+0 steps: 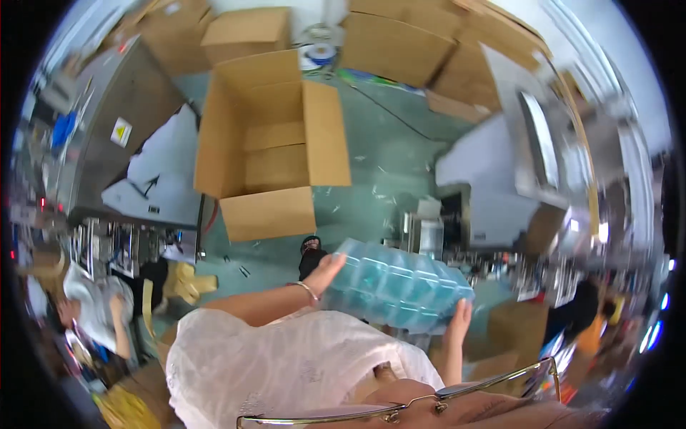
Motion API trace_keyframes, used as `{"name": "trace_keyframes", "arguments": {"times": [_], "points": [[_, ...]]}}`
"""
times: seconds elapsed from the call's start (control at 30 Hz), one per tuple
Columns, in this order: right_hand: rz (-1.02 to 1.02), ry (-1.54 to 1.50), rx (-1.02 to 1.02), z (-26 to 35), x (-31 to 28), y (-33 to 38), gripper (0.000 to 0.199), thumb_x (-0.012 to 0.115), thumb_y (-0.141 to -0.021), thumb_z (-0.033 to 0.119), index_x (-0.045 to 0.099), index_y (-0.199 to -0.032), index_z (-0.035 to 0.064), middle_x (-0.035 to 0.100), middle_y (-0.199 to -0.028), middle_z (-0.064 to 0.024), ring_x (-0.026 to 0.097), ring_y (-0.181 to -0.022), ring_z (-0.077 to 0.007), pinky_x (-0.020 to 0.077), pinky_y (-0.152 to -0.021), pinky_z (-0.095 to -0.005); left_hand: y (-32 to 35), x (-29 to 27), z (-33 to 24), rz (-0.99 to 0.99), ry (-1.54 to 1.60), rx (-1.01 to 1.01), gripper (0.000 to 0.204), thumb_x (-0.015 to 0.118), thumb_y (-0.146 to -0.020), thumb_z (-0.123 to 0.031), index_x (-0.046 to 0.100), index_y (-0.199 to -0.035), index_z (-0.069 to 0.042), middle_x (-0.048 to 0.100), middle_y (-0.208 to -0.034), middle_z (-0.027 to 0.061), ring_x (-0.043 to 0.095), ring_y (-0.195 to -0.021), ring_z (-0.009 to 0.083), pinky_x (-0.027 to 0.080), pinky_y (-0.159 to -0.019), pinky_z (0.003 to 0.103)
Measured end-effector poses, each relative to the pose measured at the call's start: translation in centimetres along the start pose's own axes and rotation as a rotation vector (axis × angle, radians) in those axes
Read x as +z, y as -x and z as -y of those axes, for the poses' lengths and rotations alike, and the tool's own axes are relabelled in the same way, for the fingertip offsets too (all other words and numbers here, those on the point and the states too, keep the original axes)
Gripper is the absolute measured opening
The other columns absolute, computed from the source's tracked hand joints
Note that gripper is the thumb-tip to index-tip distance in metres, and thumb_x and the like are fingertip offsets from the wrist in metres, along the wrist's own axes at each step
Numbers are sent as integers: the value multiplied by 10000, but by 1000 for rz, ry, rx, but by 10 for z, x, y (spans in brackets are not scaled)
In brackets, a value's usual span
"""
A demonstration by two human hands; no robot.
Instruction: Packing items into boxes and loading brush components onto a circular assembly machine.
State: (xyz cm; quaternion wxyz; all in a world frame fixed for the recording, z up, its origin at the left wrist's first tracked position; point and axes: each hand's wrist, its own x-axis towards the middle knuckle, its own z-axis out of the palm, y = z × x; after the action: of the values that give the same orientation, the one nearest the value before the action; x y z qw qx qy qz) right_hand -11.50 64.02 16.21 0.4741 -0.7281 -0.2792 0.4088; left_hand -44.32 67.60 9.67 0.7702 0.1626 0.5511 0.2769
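Observation:
Between my two hands is a translucent bluish plastic tray [400, 282] with rows of moulded pockets; whether it is one tray or a nested stack I cannot tell. My left hand [329, 275] grips its left end, fingers partly hidden behind it. At the opposite end, my right hand [459, 322] is closed on the lower corner. The tray is held tilted in front of my body, above the floor. Ahead and to the left stands a large open cardboard box [326, 132], flaps spread outward, with bare cardboard showing inside.
A metal machine cabinet [107, 136] stands left, another grey machine [493, 157] right. Cardboard boxes [396, 50] line the far wall. A dark cable [393, 114] crosses the green floor [371, 171]. A person [100, 307] sits at lower left; a yellow bag [128, 407] lies nearby.

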Motion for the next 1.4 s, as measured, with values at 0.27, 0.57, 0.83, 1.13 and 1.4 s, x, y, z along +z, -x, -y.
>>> {"name": "trace_keyframes", "arguments": {"times": [0.27,0.57,0.83,1.13,1.4], "points": [[698,115,-139,84,300,-96,426,523,-839,205,418,-1196,-2,489,-1135,-69,447,-1026,-147,333,-898,-277,77,-113,-126,-395,547,45,877,241,-693,-764,294,-1302,-135,387,-1282,60,365,-1175,263,317,-920,456],[1134,230,-241,127,517,-168,380,553,-817,201,480,-1143,20,543,-1058,-65,494,-966,-129,373,-852,-262,3,-175,-131,-493,949,392,863,302,-707,-734,261,-1311,-119,322,-1321,91,314,-1205,279,277,-963,459],[1523,577,-487,31,843,-255,443,561,-798,308,486,-1120,13,553,-1066,-91,514,-983,-169,377,-855,-277,-245,-318,-142,-663,1336,530,864,250,-690,-760,268,-1313,-162,304,-1338,57,295,-1219,267,259,-967,472],[1656,991,-634,-290,1146,-346,674,581,-708,497,455,-1148,3,495,-1117,-206,461,-1052,-335,358,-887,-351,-522,-553,-49,-606,1558,680,921,243,-658,-785,225,-1328,-152,241,-1366,69,271,-1225,291,250,-962,502],[1545,711,-1122,-386,1184,-365,556,554,-776,314,384,-1186,-20,493,-1094,-239,456,-1039,-373,370,-879,-377,-599,-602,-29,-856,1709,468,801,276,-753,-686,220,-1327,-130,227,-1367,87,267,-1226,296,232,-982,486]]}}
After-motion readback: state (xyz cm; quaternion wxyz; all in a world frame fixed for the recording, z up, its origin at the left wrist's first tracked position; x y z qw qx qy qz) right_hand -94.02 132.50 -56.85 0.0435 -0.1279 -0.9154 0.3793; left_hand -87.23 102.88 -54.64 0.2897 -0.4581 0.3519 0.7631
